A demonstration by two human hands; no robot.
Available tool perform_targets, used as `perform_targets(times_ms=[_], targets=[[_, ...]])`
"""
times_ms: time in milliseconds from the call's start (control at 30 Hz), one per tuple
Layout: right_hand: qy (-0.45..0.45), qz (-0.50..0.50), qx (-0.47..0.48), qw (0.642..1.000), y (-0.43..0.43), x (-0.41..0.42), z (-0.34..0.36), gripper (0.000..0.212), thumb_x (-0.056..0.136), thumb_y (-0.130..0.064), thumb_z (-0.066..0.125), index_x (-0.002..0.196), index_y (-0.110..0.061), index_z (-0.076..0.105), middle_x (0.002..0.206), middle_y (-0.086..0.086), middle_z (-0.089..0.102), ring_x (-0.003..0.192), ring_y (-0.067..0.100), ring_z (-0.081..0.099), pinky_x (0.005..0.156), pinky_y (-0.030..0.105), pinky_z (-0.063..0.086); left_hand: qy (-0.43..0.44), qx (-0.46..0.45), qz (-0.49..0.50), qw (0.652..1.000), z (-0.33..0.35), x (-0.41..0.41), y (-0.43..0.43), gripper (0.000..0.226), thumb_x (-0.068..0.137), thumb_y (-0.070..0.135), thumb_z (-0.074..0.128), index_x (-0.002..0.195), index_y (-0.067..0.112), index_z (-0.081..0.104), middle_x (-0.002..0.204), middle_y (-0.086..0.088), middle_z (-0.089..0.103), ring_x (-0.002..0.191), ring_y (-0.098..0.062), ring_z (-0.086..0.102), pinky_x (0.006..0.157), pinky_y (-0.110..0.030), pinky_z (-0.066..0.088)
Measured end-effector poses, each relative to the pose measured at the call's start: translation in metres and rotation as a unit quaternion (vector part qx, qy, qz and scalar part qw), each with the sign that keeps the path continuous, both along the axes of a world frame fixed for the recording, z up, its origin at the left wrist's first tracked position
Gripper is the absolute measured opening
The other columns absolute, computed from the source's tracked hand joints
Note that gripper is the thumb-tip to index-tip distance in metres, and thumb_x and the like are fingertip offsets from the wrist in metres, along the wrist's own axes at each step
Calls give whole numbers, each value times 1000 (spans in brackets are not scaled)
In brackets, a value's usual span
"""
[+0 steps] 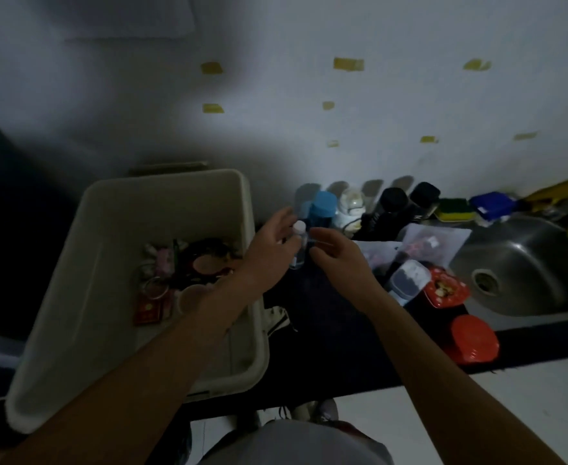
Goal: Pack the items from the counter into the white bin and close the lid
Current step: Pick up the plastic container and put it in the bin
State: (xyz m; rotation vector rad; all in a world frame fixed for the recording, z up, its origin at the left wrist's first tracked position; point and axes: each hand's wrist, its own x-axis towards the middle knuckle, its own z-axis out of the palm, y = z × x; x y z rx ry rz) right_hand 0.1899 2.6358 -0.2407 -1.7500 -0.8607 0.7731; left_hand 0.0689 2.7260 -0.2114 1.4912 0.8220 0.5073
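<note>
Just right of the white bin [247, 209], over the dark worktop [326, 330], the left hand [275, 246] grips a small clear bottle [297, 255]. The right hand [338, 260] curls beside it, its hold unclear. The bottle's long axis runs from near edge to far, cap toward the wall. Passed carelessly between hands, it could slip and strike the blue-capped bottle [322, 209] behind.

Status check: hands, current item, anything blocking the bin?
Left hand and right hand both hold the small clear bottle, beside the white bin. Bin open, partly packed. Path to bin unobstructed.
</note>
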Motion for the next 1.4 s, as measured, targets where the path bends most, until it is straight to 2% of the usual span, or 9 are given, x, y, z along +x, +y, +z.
perform_targets(times_ms=[100, 300, 500, 700, 933, 1033, 1133, 1267, 1400], targets=[[-6, -14, -2, 1000, -17, 17, -4, 36, 93, -2, 54, 129, -9, 55, 113, -7, 60, 100, -5, 57, 81, 5, 46, 5, 1, -26, 1000, -6, 22, -13, 55, 97, 4, 51, 148, 17, 34, 148, 0, 45, 135, -15, 42, 110, -32, 38], [5, -54, -19, 998, -53, 52, -12, 35, 94, -10, 57, 128, -17, 56, 122, -6, 59, 116, 10, 55, 97, 23, 46, 13, -5, -63, 998, -18, 66, -41, 53, 97, 0, 50, 146, 15, 36, 145, -4, 46, 128, -12, 45, 96, -21, 39], [12, -105, -36, 994, -96, 94, -21, 37, 93, -12, 57, 129, -17, 55, 123, -6, 59, 115, 6, 55, 91, 16, 46, 25, -25, -103, 994, -37, 119, -67, 53, 96, -1, 49, 146, 13, 38, 144, -4, 47, 130, -14, 46, 87, -13, 42], [22, -130, -70, 989, -128, 130, -45, 36, 93, -10, 54, 129, -17, 55, 107, -17, 57, 100, -2, 57, 85, 16, 48, 39, -80, -99, 991, -69, 168, -103, 53, 95, -4, 49, 145, 8, 38, 143, -4, 47, 129, -13, 45, 94, -16, 37], [8, -104, -127, 986, -141, 175, -86, 42, 93, -19, 53, 135, -20, 51, 133, 5, 55, 114, 16, 55, 97, 38, 50, 72, -119, -84, 987, -119, 205, -123, 34, 91, -7, 50, 121, 9, 54, 122, -9, 60, 116, -23, 58, 81, -15, 46], [-7, -89, -148, 985, -137, 195, -98, 43, 94, -10, 48, 137, -14, 49, 137, 8, 51, 112, 12, 51, 92, 27, 47, 100, -142, -59, 983, -141, 216, -127, 30, 94, -1, 53, 124, -2, 52, 127, -18, 58, 119, -31, 56, 80, -17, 47], [-23, -72, -151, 986, -133, 213, -107, 41, 95, -6, 47, 136, -9, 50, 137, 10, 52, 116, 15, 51, 88, 22, 43, 127, -157, -22, 979, -154, 229, -133, 40, 98, 7, 50, 137, 4, 46, 135, -9, 53, 126, -27, 52, 88, -27, 43], [-23, -66, -162, 984, -129, 232, -121, 42, 94, -5, 48, 137, -7, 48, 137, 11, 51, 118, 22, 53, 85, 25, 45, 153, -169, 18, 974, -166, 243, -136, 40, 98, 8, 51, 138, 6, 44, 134, -8, 52, 119, -23, 53, 88, -28, 41], [-72, -59, -158, 983, -124, 242, -130, 46, 89, -5, 53, 134, -7, 49, 136, 12, 51, 122, 25, 50, 99, 30, 42, 164, -190, 30, 968, -179, 249, -139, 40, 98, 13, 52, 136, 6, 43, 129, -8, 53, 113, -22, 54, 89, -32, 43]])
